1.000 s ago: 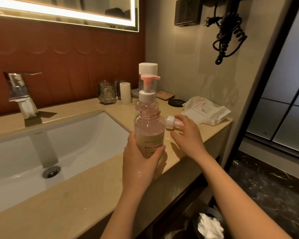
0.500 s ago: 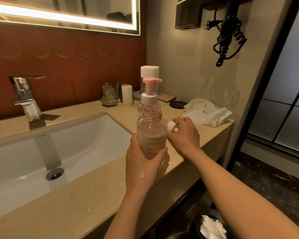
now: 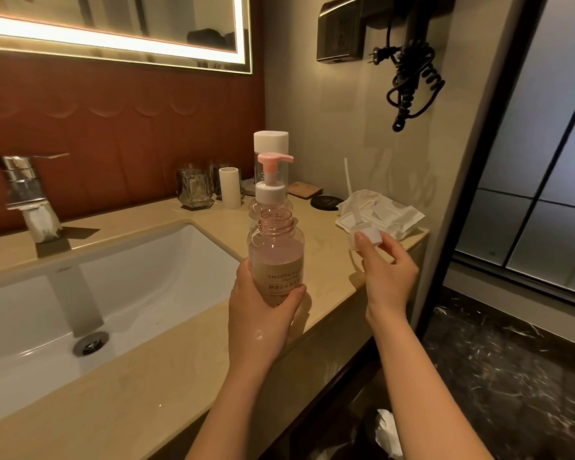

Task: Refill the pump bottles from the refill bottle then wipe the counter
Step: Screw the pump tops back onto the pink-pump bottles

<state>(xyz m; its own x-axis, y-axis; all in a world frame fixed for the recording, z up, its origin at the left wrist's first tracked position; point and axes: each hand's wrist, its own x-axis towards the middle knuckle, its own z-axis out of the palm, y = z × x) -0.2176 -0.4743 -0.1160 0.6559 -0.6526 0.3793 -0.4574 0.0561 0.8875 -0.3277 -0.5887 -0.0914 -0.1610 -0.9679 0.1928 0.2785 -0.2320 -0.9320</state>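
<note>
1 bottle (image 3: 276, 260) L hand (image 3: 263, 317), pump (image 3: 367, 234) R hand (image 3: 389, 273).

On your left, a chrome faucet (image 3: 22, 180) stands over the white sink (image 3: 166, 277), drain (image 3: 90, 342) at its bottom. Two glasses (image 3: 195, 190) sit near the red wall (image 3: 113, 127), and a hair dryer (image 3: 419, 24) hangs up right, cord (image 3: 412, 91) coiled.

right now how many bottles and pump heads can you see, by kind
Bottles: 3 (open bottle in left hand, pump bottle, white-capped bottle)
Pump heads: 2 (pink pump head on the pump bottle, loose pump head in right hand)
Total: 5
</note>
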